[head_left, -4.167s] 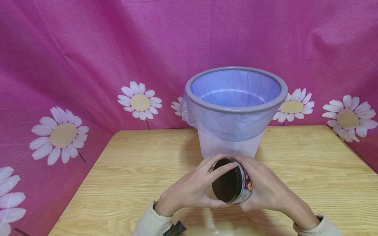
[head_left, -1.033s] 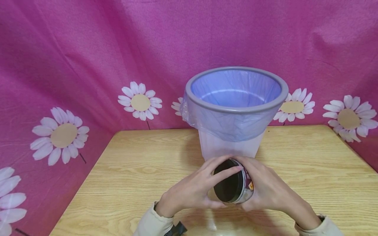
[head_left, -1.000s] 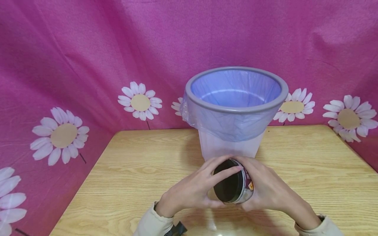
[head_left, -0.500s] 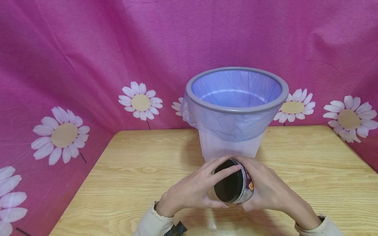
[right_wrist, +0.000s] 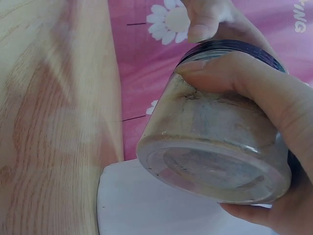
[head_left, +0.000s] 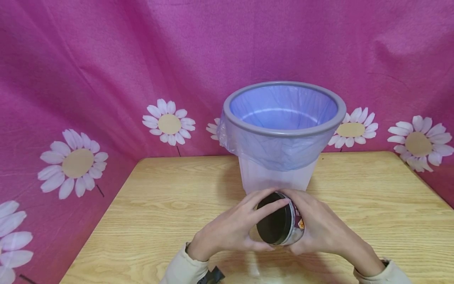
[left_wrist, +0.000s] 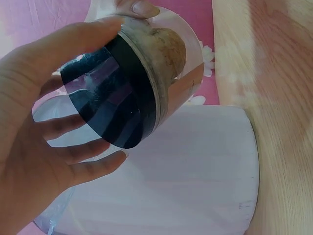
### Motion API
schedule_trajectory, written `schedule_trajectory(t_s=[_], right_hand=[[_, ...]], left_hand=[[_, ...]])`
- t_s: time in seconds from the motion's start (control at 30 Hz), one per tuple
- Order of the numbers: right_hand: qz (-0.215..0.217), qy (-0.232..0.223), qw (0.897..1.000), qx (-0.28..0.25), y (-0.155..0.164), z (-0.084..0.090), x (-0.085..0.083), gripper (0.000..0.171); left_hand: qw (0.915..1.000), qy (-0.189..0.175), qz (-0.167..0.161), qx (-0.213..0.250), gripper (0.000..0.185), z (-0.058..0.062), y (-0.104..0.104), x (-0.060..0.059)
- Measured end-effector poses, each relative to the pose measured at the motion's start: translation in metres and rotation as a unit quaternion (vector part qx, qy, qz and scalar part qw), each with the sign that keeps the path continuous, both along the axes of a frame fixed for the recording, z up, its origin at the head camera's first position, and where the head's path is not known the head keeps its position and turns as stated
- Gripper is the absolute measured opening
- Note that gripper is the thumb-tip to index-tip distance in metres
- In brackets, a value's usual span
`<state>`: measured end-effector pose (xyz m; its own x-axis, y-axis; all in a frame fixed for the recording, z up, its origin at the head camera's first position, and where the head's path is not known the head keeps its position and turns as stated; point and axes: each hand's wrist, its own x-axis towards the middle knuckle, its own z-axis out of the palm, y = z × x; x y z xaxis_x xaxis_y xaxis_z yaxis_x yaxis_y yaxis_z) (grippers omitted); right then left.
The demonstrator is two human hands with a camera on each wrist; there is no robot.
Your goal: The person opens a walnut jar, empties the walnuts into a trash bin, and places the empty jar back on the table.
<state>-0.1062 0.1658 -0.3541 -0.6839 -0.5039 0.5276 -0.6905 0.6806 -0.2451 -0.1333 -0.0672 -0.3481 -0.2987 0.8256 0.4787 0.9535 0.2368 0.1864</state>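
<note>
A clear jar (head_left: pixel 295 234) with a black lid (head_left: pixel 274 225) and a dark red label is held tilted in front of the bin, its lid facing left. In the right wrist view its clear bottom and dingy brown-stained wall show; a brown lump (left_wrist: pixel 168 51) appears through the wall in the left wrist view. My right hand (head_left: pixel 320 225) grips the jar's body, thumb along the side. The left hand (head_left: pixel 230 227) is curled around the lid, thumb and fingers at its edge, index finger lying across the top.
Behind the hands stands a whitish bin (head_left: pixel 276 179) with a grey rim (head_left: pixel 283 133), lined with a bluish plastic bag (head_left: pixel 266 154). It rests on a wood-grain table (head_left: pixel 159 205). A pink curtain (head_left: pixel 198 47) printed with daisies hangs at the back and sides.
Compared with the earliest frame, the jar and both hands sit very slightly farther right. Over the last second they stay almost still, with the same grip on jar and lid.
</note>
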Motion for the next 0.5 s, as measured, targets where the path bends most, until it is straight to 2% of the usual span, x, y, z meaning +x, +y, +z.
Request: schedule_trajectory(t_s=[0.3, 0.5], right_hand=[[0.0, 0.011, 1.0, 0.003, -0.0002, 0.0003, 0.0007, 0.11], [-0.001, -0.003, 1.0, -0.001, -0.0006, -0.0003, 0.0001, 0.11]], left_hand=[[0.9999, 0.016, -0.002, -0.001, 0.093, -0.0006, -0.0003, -0.0008], [1.0, 0.002, 0.0, -0.001, 0.093, 0.0001, -0.0005, -0.0002]])
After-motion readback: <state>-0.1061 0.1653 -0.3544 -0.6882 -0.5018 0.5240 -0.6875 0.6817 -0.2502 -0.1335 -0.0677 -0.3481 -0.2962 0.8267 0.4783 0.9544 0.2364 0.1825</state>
